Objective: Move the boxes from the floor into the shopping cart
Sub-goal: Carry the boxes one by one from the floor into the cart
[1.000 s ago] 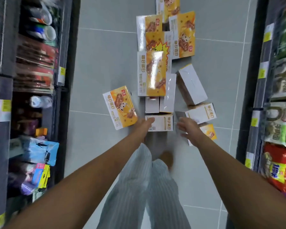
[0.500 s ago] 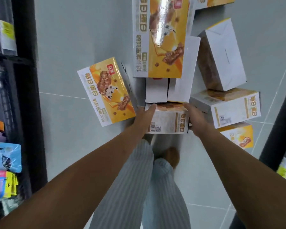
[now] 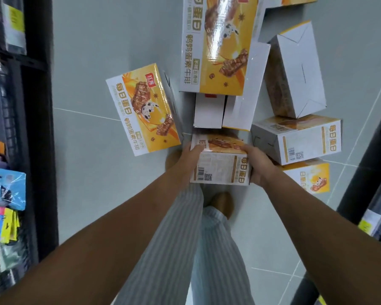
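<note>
Partly hidden, the box (image 3: 220, 170) shows only its barcode side and a strip of its yellow face; whether it rests on the floor (image 3: 92, 62) cannot be told. The left hand (image 3: 189, 159) and right hand (image 3: 259, 167) grip its two ends, fingers (image 3: 197, 148) curled over the top edge. Beyond the fingers, a larger box (image 3: 216, 45) runs out of view.

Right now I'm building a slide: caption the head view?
Left hand and right hand grip a box amid other boxes on the floor.
</note>
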The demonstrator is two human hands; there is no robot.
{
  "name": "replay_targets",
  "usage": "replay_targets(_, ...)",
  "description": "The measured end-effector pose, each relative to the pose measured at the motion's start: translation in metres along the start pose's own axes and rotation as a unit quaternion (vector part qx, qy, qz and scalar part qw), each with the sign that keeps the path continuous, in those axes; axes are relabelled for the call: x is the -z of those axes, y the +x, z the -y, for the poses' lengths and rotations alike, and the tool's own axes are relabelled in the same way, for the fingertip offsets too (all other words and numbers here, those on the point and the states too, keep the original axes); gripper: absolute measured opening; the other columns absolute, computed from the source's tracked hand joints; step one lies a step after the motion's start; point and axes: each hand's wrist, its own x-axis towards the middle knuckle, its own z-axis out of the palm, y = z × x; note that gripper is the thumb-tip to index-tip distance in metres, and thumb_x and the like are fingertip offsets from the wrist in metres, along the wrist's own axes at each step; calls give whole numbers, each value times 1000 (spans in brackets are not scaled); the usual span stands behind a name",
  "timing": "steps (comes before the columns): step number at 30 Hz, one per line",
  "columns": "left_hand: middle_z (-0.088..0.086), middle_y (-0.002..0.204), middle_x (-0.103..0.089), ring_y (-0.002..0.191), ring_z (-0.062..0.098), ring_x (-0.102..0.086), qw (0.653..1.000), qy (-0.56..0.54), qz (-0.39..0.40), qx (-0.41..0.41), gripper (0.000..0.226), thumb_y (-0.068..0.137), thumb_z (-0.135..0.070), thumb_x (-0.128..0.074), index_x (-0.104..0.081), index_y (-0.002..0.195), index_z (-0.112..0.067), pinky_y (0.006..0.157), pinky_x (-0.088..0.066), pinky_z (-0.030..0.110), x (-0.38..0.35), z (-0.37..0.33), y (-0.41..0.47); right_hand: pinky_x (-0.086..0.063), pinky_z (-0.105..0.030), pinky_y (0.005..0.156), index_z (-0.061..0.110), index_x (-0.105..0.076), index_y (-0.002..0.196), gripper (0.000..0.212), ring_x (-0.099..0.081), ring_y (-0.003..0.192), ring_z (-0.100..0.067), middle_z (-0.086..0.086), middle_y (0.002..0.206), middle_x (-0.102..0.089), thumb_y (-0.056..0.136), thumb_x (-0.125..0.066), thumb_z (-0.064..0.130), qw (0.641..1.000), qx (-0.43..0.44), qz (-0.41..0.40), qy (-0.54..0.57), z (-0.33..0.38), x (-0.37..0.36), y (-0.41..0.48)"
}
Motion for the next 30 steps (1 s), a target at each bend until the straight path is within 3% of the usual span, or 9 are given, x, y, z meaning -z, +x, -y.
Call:
replay_targets(3,11,95,-69,75,21,-67,999,-9,15,28,27,96,-31,-42,-54,117,-18,57,-55,28,8,1,-30,-54,-31,64,16,-60,82,25,-70,56,-18,-2,62,-71,97,-49,33,1000,3,-5,-18,-11,1,-25)
replay_targets(6,9,87,-65,73,19,-63,995,0,81,57,31,98,-38,-36,-58,100,-16,51,-53,23,14,7,-71,-54,-32,65,16,-59,77,29,-68,61,-19,-2,58,-69,98,-48,33,998,22,-2,-65,-16,5,-60)
replay_targets(9,11,97,-66,84,22,-64,991,-71,102,58,45,96,-51,-36,-59,115,-18,61,-51,28,16,24,-110,-52,-32,63,17,-59,76,33,-66,63,-19,-2,58,-68,99,-46,38,993,48,12,-103,-21,11,-95)
replay_targets(11,16,119,-64,105,31,-63,985,-127,113,39,60,89,-59,-46,-57,129,-16,79,-55,36,14,37,-130,-51,-31,63,18,-59,74,35,-66,64,-18,-1,58,-68,98,-45,39,989,70,21,-128,-25,14,-118)
replay_targets(13,18,131,-59,119,36,-57,979,-176,99,24,65,84,-60,-52,-56,132,-16,97,-48,46,11,52,-151,-50,-30,61,18,-58,74,34,-66,63,-17,-2,62,-67,99,-44,37,986,91,28,-139,-34,16,-142)
replay_targets(19,15,102,-66,99,31,-61,979,-196,58,-10,37,87,-46,-49,-67,94,-16,94,-47,40,22,93,-210,-53,-29,65,18,-60,72,28,-68,55,-15,0,58,-69,95,-50,31,976,123,53,-170,-60,11,-211)
replay_targets(23,12,113,-65,114,31,-59,975,-217,16,-43,38,83,-48,-50,-65,105,-21,100,-45,44,45,124,-257,-52,-45,93,17,-62,80,20,-68,73,-23,-5,72,-70,91,-55,33,973,118,85,-180,-77,-10,-259)
replay_targets(27,11,114,-65,117,32,-57,964,-253,-5,-81,40,81,-46,-51,-64,110,-22,96,-47,43,70,166,-311,-50,-45,97,15,-64,88,18,-68,90,-27,-10,89,-69,83,-62,32,960,123,131,-216,-102,-37,-303)
replay_targets(30,12,123,-64,121,33,-55,950,-289,-22,-118,51,74,-45,-54,-61,121,-24,97,-46,53,93,214,-349,-44,-54,101,19,-64,102,42,-61,117,-30,-12,111,-62,64,-69,37,944,124,145,-268,-134,-59,-321)
